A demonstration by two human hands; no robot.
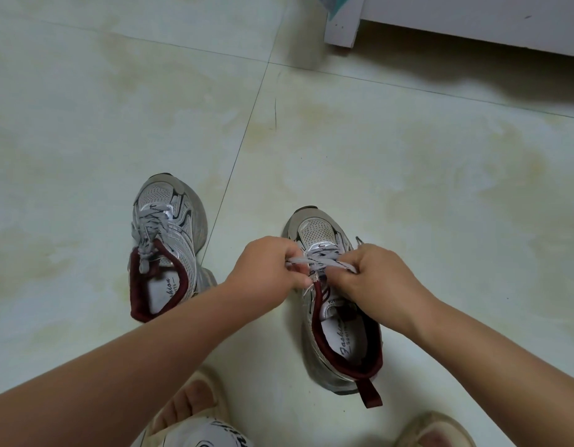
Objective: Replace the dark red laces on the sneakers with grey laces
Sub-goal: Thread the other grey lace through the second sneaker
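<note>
The middle eyelets of the right-hand sneaker (339, 304) are hidden behind both hands, so how far the grey lace (314, 261) is threaded there cannot be told. The lace is blurred where it is stretched across the tongue. The left hand (266, 269) is curled, its fingers (300, 280) pinching one end of the lace; the right hand (373, 275) is curled likewise, pinching the other end, and a short tip is seen sticking out beyond its knuckles. Two sandalled feet (195, 404) are cut off by the bottom edge, and a printed trouser leg is only partly seen there.

Both sneakers are stood upright on the tiled floor (408, 156), toes pointed away from the person, heels toward the feet, long axes running near to far. The right-hand one is tilted slightly, its dark red heel tab laid toward the lower right. The left-hand sneaker (168, 246) is set well apart, to the left, already laced in grey with the ends bunched at its dark red collar.

Bare floor is left open ahead of the toes and on both sides. A white furniture base (473, 24) is seen at the top right, far from the shoes.
</note>
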